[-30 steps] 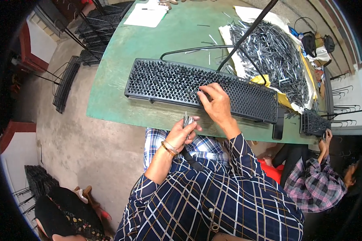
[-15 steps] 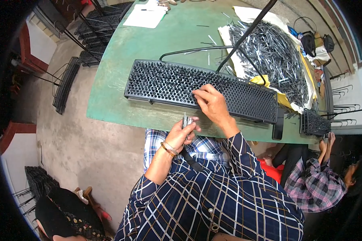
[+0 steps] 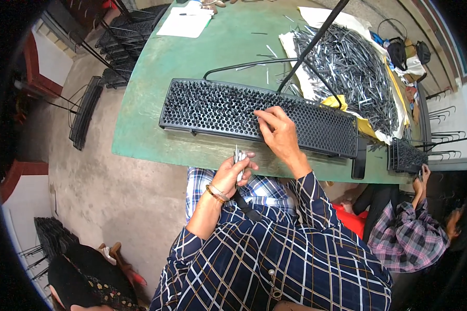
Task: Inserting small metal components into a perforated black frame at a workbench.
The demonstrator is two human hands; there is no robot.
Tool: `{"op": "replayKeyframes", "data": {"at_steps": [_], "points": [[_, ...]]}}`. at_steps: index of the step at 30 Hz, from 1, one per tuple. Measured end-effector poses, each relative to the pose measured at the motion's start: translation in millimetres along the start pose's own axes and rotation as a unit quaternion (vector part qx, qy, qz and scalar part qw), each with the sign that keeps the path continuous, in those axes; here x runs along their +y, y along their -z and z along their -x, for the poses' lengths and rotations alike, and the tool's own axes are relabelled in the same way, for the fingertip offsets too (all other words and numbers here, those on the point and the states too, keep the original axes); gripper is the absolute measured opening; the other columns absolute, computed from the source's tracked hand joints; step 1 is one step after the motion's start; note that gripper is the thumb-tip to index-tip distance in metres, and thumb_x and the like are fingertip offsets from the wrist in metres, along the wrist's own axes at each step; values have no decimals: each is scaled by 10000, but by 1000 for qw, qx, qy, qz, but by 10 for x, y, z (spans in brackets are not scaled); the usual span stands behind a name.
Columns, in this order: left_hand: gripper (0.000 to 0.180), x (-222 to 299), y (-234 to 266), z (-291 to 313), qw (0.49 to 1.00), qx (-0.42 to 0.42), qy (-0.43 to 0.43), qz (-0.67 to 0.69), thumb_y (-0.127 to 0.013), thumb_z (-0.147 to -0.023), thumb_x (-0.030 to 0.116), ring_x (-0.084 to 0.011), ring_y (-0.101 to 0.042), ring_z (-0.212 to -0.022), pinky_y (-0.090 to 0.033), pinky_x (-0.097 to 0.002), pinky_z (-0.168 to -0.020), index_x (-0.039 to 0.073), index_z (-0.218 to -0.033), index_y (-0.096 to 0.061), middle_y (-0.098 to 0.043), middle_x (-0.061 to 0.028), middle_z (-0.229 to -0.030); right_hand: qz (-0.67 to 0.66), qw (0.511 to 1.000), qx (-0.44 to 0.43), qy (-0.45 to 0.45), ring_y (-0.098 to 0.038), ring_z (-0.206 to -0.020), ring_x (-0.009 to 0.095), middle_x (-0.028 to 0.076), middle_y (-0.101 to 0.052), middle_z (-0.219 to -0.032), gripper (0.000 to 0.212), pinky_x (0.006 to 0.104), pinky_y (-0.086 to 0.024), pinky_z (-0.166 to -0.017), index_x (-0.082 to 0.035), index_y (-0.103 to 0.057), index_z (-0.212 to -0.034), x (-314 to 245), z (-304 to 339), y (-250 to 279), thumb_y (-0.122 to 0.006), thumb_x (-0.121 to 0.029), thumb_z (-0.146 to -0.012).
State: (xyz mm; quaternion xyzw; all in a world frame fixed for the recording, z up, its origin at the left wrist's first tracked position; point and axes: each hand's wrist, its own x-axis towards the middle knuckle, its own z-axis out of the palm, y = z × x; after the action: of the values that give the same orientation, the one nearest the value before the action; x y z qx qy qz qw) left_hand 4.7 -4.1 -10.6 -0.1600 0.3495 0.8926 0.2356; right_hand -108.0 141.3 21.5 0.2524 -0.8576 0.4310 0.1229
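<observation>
A long black rack [image 3: 319,127] pierced with rows of small round holes lies across the green table in front of me. Thin dark pieces stick up from the holes in its left part; on the right the holes look bare. My right hand [image 3: 281,133] is over the rack's middle, thumb and fingertips pinched at the holes, and whatever they grip is too small to make out. Lower and to the left, clear of the rack, my left hand [image 3: 228,174] is closed around a bundle of slim silvery-grey strips [image 3: 238,155] pointing upward.
A large heap of similar strips [image 3: 347,67] lies on white and yellow sacking at the right. Black rods rise from the rack's back. White paper [image 3: 184,26] lies far left on the green table [image 3: 140,114]. A co-worker [image 3: 410,233] handles another rack [image 3: 407,155] at the right.
My right hand has shifted slightly right along the rack, still pinched. My left hand has stayed nearly in place with its bundle.
</observation>
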Motion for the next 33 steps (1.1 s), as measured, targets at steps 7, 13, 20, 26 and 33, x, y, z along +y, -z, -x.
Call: {"op": "replayKeyframes", "data": {"at_steps": [7,13,20,26,33], "points": [[252,-4,-38,-19,999,4,7,-36,-507,-921,129,-60,-421,-590,-331,-179,-451,-17,-1127,-499,-582,-99,-863,89,995,-14,50,-585,-625,198,72,-579,-841,170,288,-472,-549,-57,-653,-969,28,7,43,-605,-45,-806],[225,33,-50,31,999,22,-38,-27,-516,-925,155,-58,-432,-599,-347,-186,-471,-7,-1081,-525,-591,-80,-853,-82,989,-104,-58,-561,-608,132,52,-584,-815,156,249,-436,-525,-16,-672,-906,-106,37,45,-657,-131,-803],[196,85,-162,65,995,-50,-47,-75,-514,-932,200,-50,-432,-599,-347,-180,-469,15,-995,-532,-594,-64,-862,-349,878,-250,-211,-528,-555,82,52,-577,-808,188,216,-426,-519,50,-658,-847,-212,200,53,-644,-137,-844],[243,39,-41,55,997,-59,-28,-38,-476,-952,270,-42,-390,-556,-295,-163,-419,36,-994,-525,-558,-48,-871,-372,864,-200,-275,-490,-536,39,-12,-591,-649,161,194,-379,-463,2,-670,-831,-203,191,59,-653,-158,-843],[277,49,-31,74,995,15,-80,-60,-447,-966,260,-36,-348,-510,-250,-164,-399,56,-1145,-499,-503,-13,-784,-354,874,-133,-306,-489,-509,39,2,-616,-665,183,187,-375,-443,1,-676,-856,-190,149,-44,-670,-180,-828]]}}
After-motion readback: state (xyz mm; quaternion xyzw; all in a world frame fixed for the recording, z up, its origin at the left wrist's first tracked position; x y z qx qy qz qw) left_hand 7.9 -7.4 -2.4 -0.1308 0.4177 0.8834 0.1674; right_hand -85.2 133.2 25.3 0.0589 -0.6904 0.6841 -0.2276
